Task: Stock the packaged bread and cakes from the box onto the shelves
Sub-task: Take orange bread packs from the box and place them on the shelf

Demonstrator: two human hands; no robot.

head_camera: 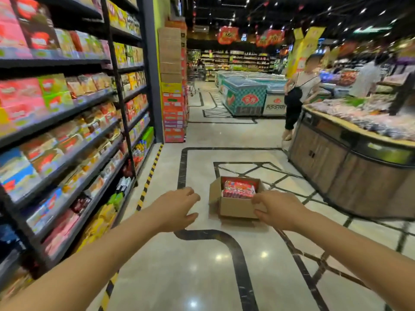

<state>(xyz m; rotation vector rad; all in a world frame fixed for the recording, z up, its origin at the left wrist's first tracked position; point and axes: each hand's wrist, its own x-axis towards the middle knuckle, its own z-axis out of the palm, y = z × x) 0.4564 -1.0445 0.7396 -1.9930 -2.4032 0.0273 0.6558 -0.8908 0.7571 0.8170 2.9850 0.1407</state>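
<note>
Box (235,199) first: it sits open on the shiny floor (202,265), ahead of me and a bit to my right, with red packs (239,189) of bread or cake lying inside. Both my arms reach out toward it. My right hand (275,209) is nearer; from up here it looks to be at the box's near right corner, fingers loosely bent and holding nothing. My left hand (177,208) hangs off to the left of the box, apart from it, fingers spread and empty. The shelves (67,135) stand along my left side, so I think packs must travel leftward.
</note>
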